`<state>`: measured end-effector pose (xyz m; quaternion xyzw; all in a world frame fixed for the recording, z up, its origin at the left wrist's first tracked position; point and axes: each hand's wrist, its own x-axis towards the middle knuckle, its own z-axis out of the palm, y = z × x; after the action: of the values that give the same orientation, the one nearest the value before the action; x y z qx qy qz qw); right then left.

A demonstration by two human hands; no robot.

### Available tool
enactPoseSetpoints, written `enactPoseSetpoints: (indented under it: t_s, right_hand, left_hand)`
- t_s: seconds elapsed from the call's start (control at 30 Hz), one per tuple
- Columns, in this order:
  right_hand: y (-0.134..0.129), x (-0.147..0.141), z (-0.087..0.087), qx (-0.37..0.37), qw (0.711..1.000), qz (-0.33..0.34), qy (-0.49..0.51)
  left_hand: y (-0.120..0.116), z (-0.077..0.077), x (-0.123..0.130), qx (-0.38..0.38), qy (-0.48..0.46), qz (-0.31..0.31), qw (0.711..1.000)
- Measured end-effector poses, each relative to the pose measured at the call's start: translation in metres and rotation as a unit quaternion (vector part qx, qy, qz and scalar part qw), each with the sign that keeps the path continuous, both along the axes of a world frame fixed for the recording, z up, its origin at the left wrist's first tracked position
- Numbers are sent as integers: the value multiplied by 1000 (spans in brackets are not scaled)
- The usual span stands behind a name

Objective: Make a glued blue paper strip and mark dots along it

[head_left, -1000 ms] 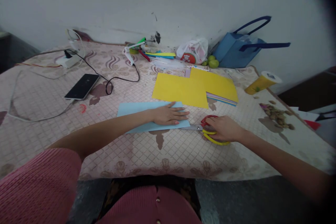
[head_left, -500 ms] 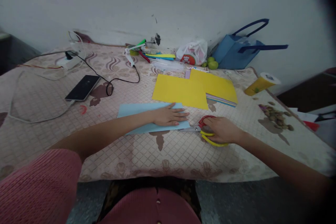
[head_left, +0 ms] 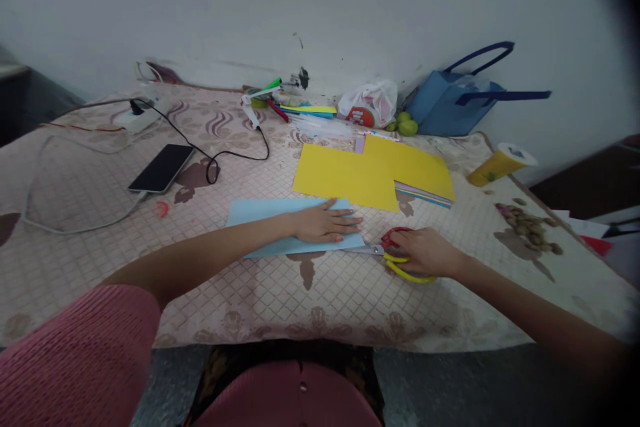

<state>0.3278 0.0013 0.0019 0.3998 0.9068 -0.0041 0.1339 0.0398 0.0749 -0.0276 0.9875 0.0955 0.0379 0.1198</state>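
My left hand (head_left: 323,222) lies flat, fingers spread, on a light blue sheet of paper (head_left: 260,211) on the patterned tablecloth. In my right hand (head_left: 425,251) is a pair of scissors (head_left: 403,268) with red and yellow handles; my fingers wrap round the handles. The blades point left along the near right edge of the blue paper, partly hidden by it. Just beyond my left hand rests a yellow sheet (head_left: 345,173), which overlaps a stack of coloured paper (head_left: 415,163) with yellow on top.
A phone (head_left: 161,168) with a charging cable lies at left. Toward the wall are a white glue gun (head_left: 250,111), a plastic bag (head_left: 370,103), green fruit (head_left: 407,127) and a blue bag (head_left: 445,107). At right stand a yellow roll (head_left: 500,165) and a small brown heap (head_left: 530,228).
The whole view has shifted slightly. The scissor handles sit a little closer together than before; my left hand stays on the blue paper.
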Motion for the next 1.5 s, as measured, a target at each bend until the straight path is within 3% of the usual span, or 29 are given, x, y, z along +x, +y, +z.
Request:
enactPoseSetpoints:
  t_s: [0.5,0.8,1.17,1.5]
  right_hand:
    - [-2,-19,6,-7,1000,0,17]
    - [-5,-15,5,12,1000,-7,11]
    - [-5,-34,8,-7,1000,-12,21]
    - [-6,-26,5,4,1000,-1,17]
  left_hand:
    - [3,-9,1,18,-16,-8,1000]
    - [1,-2,0,7,1,-2,1000]
    - [0,-2,-2,2,-25,-11,1000]
    - [0,-3,-2,7,-16,-4,1000]
